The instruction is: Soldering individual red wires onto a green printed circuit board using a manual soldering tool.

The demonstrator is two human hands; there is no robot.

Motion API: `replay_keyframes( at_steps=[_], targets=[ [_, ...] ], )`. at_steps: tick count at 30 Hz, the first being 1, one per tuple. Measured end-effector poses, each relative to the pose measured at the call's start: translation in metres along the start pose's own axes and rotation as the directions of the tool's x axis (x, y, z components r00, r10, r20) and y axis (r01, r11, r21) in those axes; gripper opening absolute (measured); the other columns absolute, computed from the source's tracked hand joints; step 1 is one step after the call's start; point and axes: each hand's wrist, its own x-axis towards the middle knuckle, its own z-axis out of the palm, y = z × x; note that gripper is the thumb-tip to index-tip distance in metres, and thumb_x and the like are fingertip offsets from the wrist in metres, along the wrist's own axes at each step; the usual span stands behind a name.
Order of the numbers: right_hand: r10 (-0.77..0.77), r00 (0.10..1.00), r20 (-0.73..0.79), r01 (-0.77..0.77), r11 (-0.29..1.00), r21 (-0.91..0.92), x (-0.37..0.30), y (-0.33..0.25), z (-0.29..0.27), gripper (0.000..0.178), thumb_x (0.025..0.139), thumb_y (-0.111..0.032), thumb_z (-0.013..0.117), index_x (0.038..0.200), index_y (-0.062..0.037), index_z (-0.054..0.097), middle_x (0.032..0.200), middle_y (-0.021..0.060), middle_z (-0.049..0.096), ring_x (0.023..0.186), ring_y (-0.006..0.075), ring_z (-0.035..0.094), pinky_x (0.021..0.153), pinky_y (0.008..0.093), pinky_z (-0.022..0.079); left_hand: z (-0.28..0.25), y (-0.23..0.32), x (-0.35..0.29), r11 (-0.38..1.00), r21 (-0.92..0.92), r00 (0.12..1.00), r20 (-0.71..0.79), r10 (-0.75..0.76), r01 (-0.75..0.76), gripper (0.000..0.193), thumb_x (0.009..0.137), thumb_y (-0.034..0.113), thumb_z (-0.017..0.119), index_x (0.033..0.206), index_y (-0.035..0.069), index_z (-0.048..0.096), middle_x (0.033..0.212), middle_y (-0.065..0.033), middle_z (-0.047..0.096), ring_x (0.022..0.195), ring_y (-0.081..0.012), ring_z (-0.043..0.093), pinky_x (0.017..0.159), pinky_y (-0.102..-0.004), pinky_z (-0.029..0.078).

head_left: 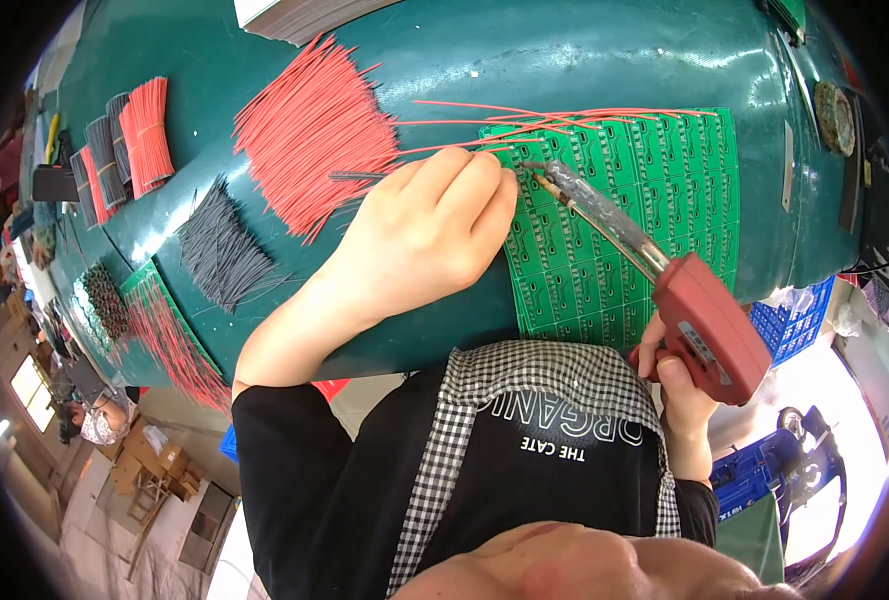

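My left hand (430, 220) is closed in a pinch over the upper left of a green circuit board panel (615, 220). Thin black wires (357, 176) stick out from behind its knuckles; the fingertips themselves are mostly hidden. In my right hand (680, 385) is a red soldering gun (710, 330), gripped by its handle. Its metal barrel slants up and left across the panel, and the tip lies close to my left fingertips. Several red wires (555, 122) lie along the panel's top rows, some trailing left past its edge.
A big pile of red wires (315, 140) lies left of the panel, with a smaller black wire pile (225, 245) beyond. Banded wire bundles (147, 135) sit at far left, above a wired green board (170, 320). A blue crate (800, 320) stands below the table's right side.
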Motion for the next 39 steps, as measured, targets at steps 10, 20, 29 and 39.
replay_keyframes(
  at_steps=[10,20,29,39],
  targets=[
    [0.030,0.998,-0.053,-0.034,0.997,-0.073,-0.001,-0.001,0.000,0.083,0.067,-0.014,0.081,0.133,0.0032,0.034,0.106,0.0112,0.058,0.074,0.0122,0.057,0.063,0.0239,0.048,0.001,0.000,0.000,1.000,-0.024,1.000,-0.018,0.010,-0.011,0.030,0.063,0.006,0.062,0.092,0.001,0.062,0.089,-0.0072,0.055,0.077,-0.0201,0.059,0.059,-0.0292,0.050],
    [0.043,0.999,-0.023,-0.042,0.998,0.049,0.001,-0.001,0.001,0.084,0.066,-0.014,0.080,0.134,0.0014,0.033,0.106,0.0118,0.058,0.075,0.0128,0.056,0.062,0.0229,0.047,0.000,-0.001,0.000,0.998,-0.064,1.000,-0.017,-0.011,0.010,0.028,0.064,0.006,0.062,0.092,0.001,0.063,0.090,-0.0070,0.055,0.079,-0.0207,0.059,0.060,-0.0300,0.051],
    [0.061,0.997,-0.045,-0.063,0.997,-0.043,-0.001,-0.002,0.000,0.085,0.066,-0.013,0.080,0.134,0.0030,0.032,0.108,0.0123,0.057,0.076,0.0129,0.057,0.062,0.0231,0.048,0.004,-0.005,0.003,0.998,-0.023,0.993,-0.099,0.060,-0.062,0.022,0.062,0.007,0.061,0.083,0.000,0.060,0.078,-0.0037,0.049,0.070,-0.0142,0.053,0.056,-0.0240,0.048],
    [-0.026,1.000,0.018,0.025,0.999,0.041,-0.001,-0.004,0.003,0.077,0.072,-0.011,0.076,0.135,-0.0052,0.033,0.109,0.0222,0.056,0.071,0.0150,0.055,0.058,0.0240,0.046,0.003,-0.005,0.003,0.997,-0.036,0.994,-0.097,0.059,-0.063,0.020,0.064,0.006,0.062,0.082,-0.001,0.060,0.078,-0.0038,0.050,0.070,-0.0142,0.053,0.057,-0.0242,0.048]
  ],
)
